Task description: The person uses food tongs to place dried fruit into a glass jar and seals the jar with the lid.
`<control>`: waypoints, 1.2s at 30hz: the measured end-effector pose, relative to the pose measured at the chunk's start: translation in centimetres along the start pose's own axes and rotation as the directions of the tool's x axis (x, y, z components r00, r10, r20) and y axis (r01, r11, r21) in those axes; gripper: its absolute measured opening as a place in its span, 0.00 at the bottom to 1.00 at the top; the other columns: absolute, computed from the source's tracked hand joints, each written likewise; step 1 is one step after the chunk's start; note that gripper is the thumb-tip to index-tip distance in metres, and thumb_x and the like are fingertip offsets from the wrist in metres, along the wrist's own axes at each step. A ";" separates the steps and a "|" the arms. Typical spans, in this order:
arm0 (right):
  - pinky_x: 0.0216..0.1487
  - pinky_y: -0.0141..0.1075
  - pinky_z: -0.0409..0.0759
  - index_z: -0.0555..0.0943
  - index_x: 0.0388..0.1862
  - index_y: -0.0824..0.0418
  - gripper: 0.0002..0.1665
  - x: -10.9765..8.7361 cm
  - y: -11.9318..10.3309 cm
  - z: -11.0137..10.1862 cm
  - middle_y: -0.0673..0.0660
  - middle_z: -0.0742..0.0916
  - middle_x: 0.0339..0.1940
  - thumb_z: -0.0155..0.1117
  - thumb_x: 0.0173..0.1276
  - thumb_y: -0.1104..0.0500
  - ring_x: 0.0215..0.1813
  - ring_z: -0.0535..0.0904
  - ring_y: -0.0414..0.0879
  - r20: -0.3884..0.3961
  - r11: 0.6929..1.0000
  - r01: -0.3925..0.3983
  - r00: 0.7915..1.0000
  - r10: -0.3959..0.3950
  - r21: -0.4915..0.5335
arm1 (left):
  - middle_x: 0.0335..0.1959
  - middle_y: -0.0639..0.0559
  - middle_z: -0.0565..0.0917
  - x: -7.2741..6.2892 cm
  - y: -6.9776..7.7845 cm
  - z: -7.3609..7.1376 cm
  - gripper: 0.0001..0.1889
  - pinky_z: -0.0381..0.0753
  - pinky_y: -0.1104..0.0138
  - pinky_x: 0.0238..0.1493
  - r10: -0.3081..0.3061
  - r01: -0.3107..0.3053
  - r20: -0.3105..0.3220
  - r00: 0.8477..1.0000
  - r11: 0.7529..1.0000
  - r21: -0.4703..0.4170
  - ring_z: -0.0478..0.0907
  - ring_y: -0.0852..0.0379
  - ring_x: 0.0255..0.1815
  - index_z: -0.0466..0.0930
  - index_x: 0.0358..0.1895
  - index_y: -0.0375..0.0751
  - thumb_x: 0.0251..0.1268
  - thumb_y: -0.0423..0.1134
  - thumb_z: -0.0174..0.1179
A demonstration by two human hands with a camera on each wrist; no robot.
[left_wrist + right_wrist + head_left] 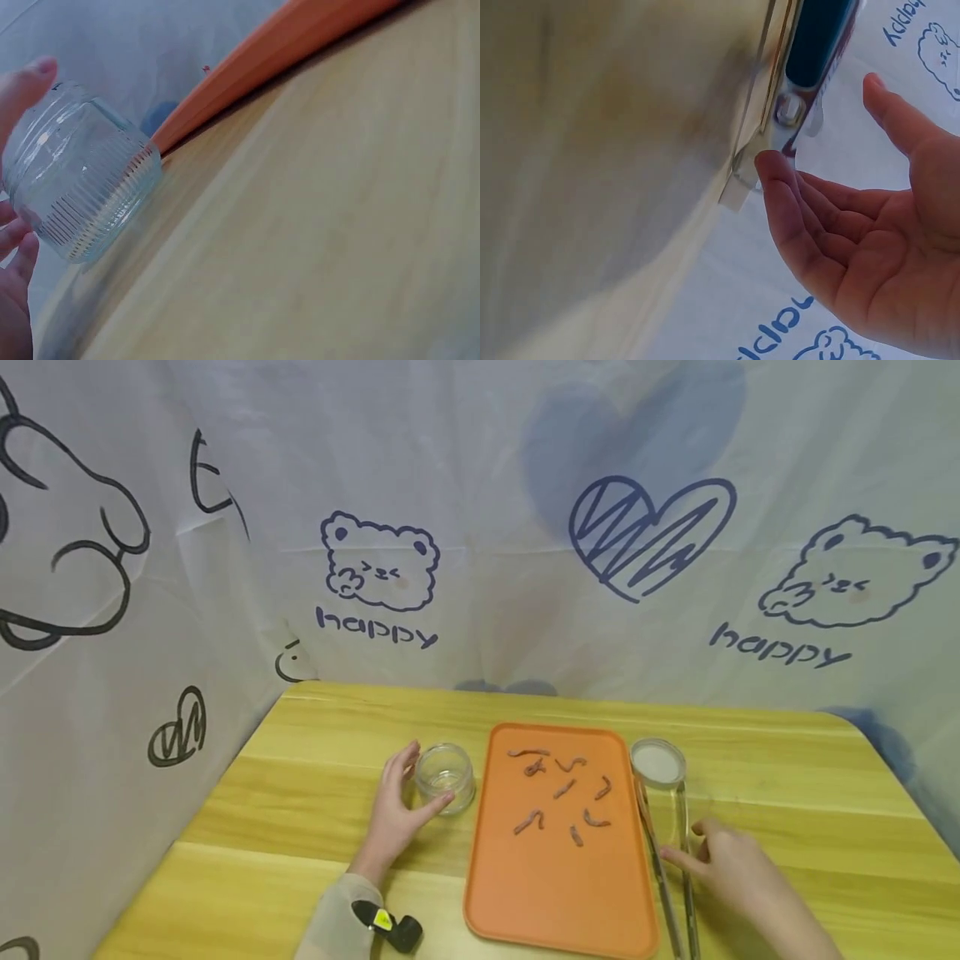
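My left hand is at a small clear glass jar that stands left of the tray, thumb across its front and fingers along its left side. In the left wrist view the jar looks empty, with a ribbed wall and fingertips right at it. My right hand is beside long metal tongs, its thumb and fingers apart. In the right wrist view the palm of the right hand shows bare, with fingertips close by the metal. Several brownish worm-like pieces lie on the orange tray.
A round jar lid lies at the tray's upper right corner, by the far ends of the tongs. The yellow wood-grain table reaches a white cloth with drawings behind. A black strap device sits at the left sleeve.
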State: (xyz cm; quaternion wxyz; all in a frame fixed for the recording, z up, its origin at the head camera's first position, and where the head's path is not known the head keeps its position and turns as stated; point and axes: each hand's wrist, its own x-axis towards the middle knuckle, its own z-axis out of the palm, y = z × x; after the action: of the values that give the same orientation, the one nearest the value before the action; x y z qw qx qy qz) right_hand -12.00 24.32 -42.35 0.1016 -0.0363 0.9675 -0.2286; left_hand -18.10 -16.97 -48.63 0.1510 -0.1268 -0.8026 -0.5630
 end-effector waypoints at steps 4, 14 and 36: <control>0.31 0.41 0.81 0.68 0.53 0.86 0.50 -0.2 -0.2 0.7 0.51 0.80 0.22 0.61 0.63 0.37 0.24 0.76 0.43 0.023 1.000 -0.010 1.000 0.011 -0.005 | 0.67 0.40 0.65 -0.1 -0.2 -0.1 0.47 0.64 0.55 0.68 -0.037 0.037 -0.002 0.999 0.999 0.039 0.64 0.45 0.66 0.60 0.70 0.36 0.45 0.38 0.76; 0.27 0.41 0.78 0.72 0.44 0.78 0.45 -0.2 -0.4 1.5 0.53 0.78 0.23 0.68 0.56 0.35 0.26 0.75 0.45 0.067 0.998 -0.055 0.996 0.054 0.009 | 0.63 0.43 0.69 -0.3 -0.6 0.2 0.45 0.69 0.53 0.64 -0.072 0.073 -0.014 0.997 0.993 0.089 0.68 0.45 0.61 0.65 0.68 0.37 0.44 0.42 0.77; 0.32 0.46 0.81 0.67 0.47 0.83 0.35 -0.2 0.2 1.2 0.64 0.79 0.30 0.69 0.57 0.55 0.32 0.77 0.53 0.030 1.000 -0.030 0.999 0.029 0.008 | 0.62 0.32 0.68 -0.1 4.6 -0.2 0.41 0.69 0.54 0.64 -0.091 0.091 -0.004 0.996 0.991 0.100 0.68 0.37 0.61 0.63 0.65 0.25 0.45 0.30 0.75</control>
State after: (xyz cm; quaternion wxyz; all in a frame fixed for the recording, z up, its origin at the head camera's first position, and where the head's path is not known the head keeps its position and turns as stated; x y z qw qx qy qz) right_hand -11.52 23.99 -43.42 0.1194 -0.0251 0.9654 -0.2305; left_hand -16.22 -15.65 -44.60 0.1313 -0.0824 -0.8348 -0.5283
